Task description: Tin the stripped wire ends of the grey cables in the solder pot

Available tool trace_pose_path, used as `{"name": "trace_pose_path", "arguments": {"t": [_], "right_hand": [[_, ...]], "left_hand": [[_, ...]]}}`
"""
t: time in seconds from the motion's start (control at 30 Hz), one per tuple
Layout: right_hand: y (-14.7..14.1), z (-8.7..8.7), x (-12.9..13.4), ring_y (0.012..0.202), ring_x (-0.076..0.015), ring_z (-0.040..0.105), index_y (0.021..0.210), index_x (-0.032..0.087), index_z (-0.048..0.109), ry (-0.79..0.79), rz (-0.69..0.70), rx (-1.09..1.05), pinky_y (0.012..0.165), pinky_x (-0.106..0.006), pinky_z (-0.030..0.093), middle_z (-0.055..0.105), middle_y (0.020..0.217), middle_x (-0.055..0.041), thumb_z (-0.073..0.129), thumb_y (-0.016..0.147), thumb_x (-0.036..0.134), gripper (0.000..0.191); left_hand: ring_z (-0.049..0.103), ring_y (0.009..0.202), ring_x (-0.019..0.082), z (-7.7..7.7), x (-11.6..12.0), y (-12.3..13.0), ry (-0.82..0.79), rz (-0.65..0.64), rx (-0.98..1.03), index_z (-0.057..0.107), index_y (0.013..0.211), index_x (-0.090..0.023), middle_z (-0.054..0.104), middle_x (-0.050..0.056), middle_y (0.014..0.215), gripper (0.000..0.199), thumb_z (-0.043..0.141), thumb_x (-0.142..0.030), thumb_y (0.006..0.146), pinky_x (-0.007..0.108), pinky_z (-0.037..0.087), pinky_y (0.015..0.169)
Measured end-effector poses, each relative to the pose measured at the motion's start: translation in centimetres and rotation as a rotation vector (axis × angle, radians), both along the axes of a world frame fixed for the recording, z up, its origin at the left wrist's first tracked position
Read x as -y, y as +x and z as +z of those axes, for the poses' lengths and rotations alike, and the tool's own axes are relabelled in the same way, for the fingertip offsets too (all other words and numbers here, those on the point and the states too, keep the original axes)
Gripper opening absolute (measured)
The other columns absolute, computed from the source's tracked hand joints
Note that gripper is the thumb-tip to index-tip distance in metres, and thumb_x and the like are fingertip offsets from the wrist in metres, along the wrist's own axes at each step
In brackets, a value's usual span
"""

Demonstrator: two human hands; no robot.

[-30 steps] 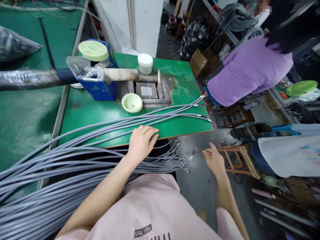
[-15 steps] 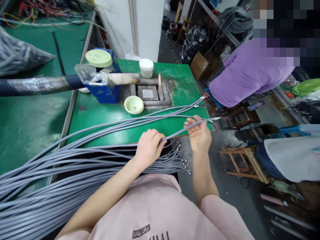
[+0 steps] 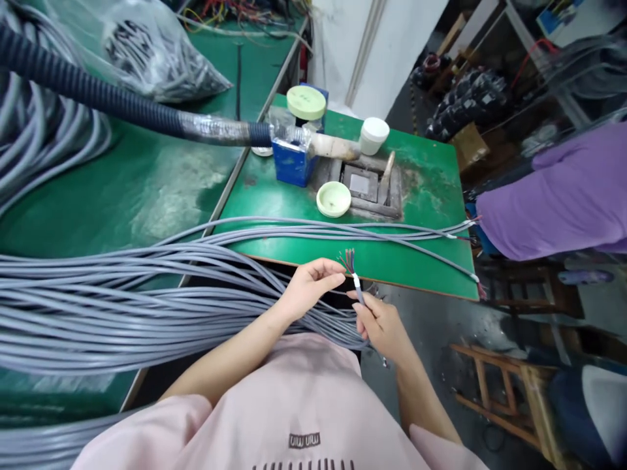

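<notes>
My right hand (image 3: 383, 324) is closed around a grey cable (image 3: 360, 295) just below its stripped end, which points up. Above a white band, thin coloured wires (image 3: 349, 262) fan out from that end. My left hand (image 3: 316, 285) reaches in from the left, thumb and forefinger drawn together at the side of these wires, seemingly pinching one; the exact contact is too small to make out. Below and left of my hands, a thick bundle of grey cables (image 3: 196, 320) runs across the bench edge. Several more cables (image 3: 294, 232) lie across the green bench top.
On the bench (image 3: 431, 189) stand a square solder pot (image 3: 362, 185), a pale green dish (image 3: 334, 200), a white tub (image 3: 373, 135) and a blue box (image 3: 294, 163) under a ribbed hose (image 3: 132, 108). A co-worker's purple sleeve (image 3: 553, 196) is at the right, above a wooden stool (image 3: 509, 391).
My right hand has gone from open beside a cable to closed around a cable end, lower and nearer my body. The left hand has moved to its wires. The view has shifted left.
</notes>
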State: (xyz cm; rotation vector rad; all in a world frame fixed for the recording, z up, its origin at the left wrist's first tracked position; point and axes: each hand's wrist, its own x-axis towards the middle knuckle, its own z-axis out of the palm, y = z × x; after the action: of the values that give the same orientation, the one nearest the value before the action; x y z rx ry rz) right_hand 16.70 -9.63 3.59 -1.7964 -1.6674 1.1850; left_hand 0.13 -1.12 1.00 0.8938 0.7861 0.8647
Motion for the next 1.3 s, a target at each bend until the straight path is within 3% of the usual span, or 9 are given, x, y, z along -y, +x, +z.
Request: {"name": "trace_pose_path", "arguments": {"t": [0.37, 0.6, 0.77, 0.87, 0.97, 1.03, 1.17, 1.3], "right_hand": [[-0.7, 0.2, -0.8, 0.047, -0.0130, 0.058, 0.117, 0.017, 0.059, -0.008, 0.024, 0.056, 0.051, -0.023, 0.044, 0.058, 0.053, 0.0020, 0.038, 0.094, 0.033, 0.036], [-0.8, 0.9, -1.0, 0.048, -0.0113, 0.058, 0.112, 0.016, 0.061, -0.032, 0.069, -0.034, 0.053, -0.022, 0.045, 0.059, 0.054, 0.0028, 0.041, 0.092, 0.030, 0.031], [-0.2, 0.9, -1.1, 0.048, -0.0099, 0.057, 0.088, 0.016, 0.065, -0.023, 0.089, -0.316, 0.051, -0.021, 0.046, 0.062, 0.056, 0.0015, 0.043, 0.093, 0.035, 0.029], [-0.6, 0.2, -1.2, 0.039, -0.0079, 0.050, 0.080, 0.017, 0.062, 0.054, -0.034, -0.418, 0.044, -0.019, 0.041, 0.057, 0.048, 0.0041, 0.046, 0.093, 0.036, 0.029], [-1.4, -0.4, -1.4, 0.035, -0.0066, 0.045, 0.076, 0.018, 0.061, 0.122, -0.177, -0.445, 0.039, -0.018, 0.035, 0.054, 0.044, 0.0056, 0.048, 0.092, 0.036, 0.028], [-1.8, -0.6, -1.5, 0.034, -0.0063, 0.044, 0.074, 0.018, 0.060, 0.144, -0.209, -0.430, 0.038, -0.018, 0.034, 0.053, 0.043, 0.0058, 0.049, 0.092, 0.036, 0.028], [-2.4, -0.6, -1.8, 0.034, -0.0064, 0.044, 0.072, 0.018, 0.059, 0.174, -0.195, -0.391, 0.039, -0.019, 0.035, 0.052, 0.042, 0.0058, 0.049, 0.092, 0.036, 0.029], [-2.7, -0.7, -1.9, 0.034, -0.0064, 0.044, 0.072, 0.018, 0.058, 0.199, -0.217, -0.389, 0.040, -0.019, 0.035, 0.052, 0.042, 0.0062, 0.048, 0.092, 0.036, 0.029]], "left_hand": [[0.055, 0.060, 0.007, -0.6, -0.3, 0.1, -0.058, 0.187, 0.077, 0.067, 0.076, -0.016, 0.064, -0.002, 0.067, 0.022, 0.079, -0.031, 0.065, 0.020, 0.044, 0.060], [0.054, 0.061, 0.007, -0.1, -0.3, 0.6, -0.073, 0.095, 0.138, 0.061, 0.059, -0.014, 0.063, -0.001, 0.068, 0.026, 0.081, -0.030, 0.062, 0.021, 0.043, 0.062], [0.053, 0.053, 0.009, -0.1, 0.5, 0.9, -0.147, -0.200, 0.228, 0.063, 0.062, -0.012, 0.060, 0.000, 0.057, 0.027, 0.079, -0.034, 0.064, 0.024, 0.043, 0.058], [0.052, 0.053, 0.008, -0.4, 0.9, 1.2, -0.143, -0.116, 0.247, 0.064, 0.066, -0.013, 0.061, 0.000, 0.061, 0.025, 0.078, -0.034, 0.065, 0.023, 0.043, 0.057], [0.051, 0.055, 0.007, -0.6, 1.1, 1.0, -0.023, 0.087, 0.145, 0.065, 0.071, -0.015, 0.061, -0.001, 0.064, 0.019, 0.076, -0.031, 0.067, 0.021, 0.042, 0.056], [0.050, 0.056, 0.008, -0.4, 1.3, 0.8, 0.152, 0.187, 0.034, 0.067, 0.072, -0.016, 0.060, -0.001, 0.064, 0.013, 0.073, -0.028, 0.071, 0.021, 0.042, 0.056], [0.054, 0.062, 0.010, 0.0, 1.3, 0.4, 0.533, 0.245, -0.144, 0.072, 0.083, -0.019, 0.063, 0.001, 0.070, 0.008, 0.067, -0.020, 0.078, 0.022, 0.044, 0.060], [0.054, 0.064, 0.010, 0.1, 1.2, 0.6, 0.648, 0.293, -0.242, 0.073, 0.086, -0.020, 0.062, 0.000, 0.068, 0.011, 0.064, -0.017, 0.080, 0.021, 0.044, 0.061]]}}
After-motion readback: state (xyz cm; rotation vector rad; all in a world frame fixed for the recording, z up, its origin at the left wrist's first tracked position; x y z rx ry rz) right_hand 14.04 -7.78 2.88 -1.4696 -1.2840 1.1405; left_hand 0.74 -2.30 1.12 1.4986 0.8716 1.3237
